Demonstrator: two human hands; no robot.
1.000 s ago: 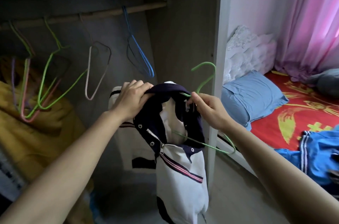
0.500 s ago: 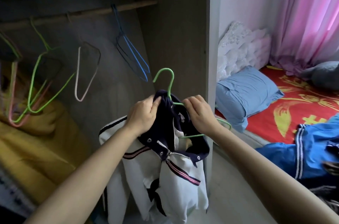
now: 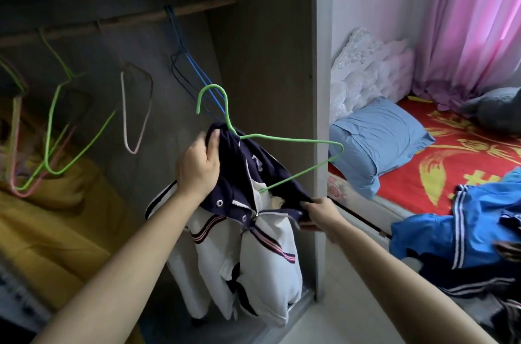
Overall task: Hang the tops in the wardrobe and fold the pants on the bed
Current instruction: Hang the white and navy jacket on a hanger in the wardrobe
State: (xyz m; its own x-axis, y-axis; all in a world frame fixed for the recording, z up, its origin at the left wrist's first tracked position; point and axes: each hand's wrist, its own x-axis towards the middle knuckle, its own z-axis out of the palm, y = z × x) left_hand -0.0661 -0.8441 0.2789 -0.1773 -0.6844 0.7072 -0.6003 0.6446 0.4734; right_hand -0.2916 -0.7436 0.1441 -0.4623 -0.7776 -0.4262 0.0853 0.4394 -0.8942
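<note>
The white and navy top (image 3: pixel 262 259) is held in the air in front of the open wardrobe, close to its right side panel (image 3: pixel 320 90) and below the right end of the rail (image 3: pixel 135 18); it is not yet hung. The left hand (image 3: pixel 198 166) has its fingers curled round the navy collar, bunching it just under the neck of the green hanger (image 3: pixel 290 138). The right hand (image 3: pixel 321 212) pinches the collar's lower edge, which is stretched toward the hanger's right shoulder. That shoulder sticks out bare, clear of the cloth, with only the bottom wire running into the neck opening. The hanger's left shoulder is hidden under fabric, so I cannot tell whether it is seated. The step in hand looks like working the collar over the bare end. The main risk, as I judge it, is a lopsided fit: lifted to the rail with one shoulder uncovered, the top's weight would likely drag it down the wire and off onto the wardrobe floor. A hard pull on the collar could also bend the thin wire or tip the hook. The hook stands right in front of the blue hangers (image 3: pixel 197 74) on the rail and could snag them. The bare end is near the side panel and may knock it. Blue clothes (image 3: pixel 465 225) lie heaped at the near edge of the bed (image 3: pixel 406 185).
</note>
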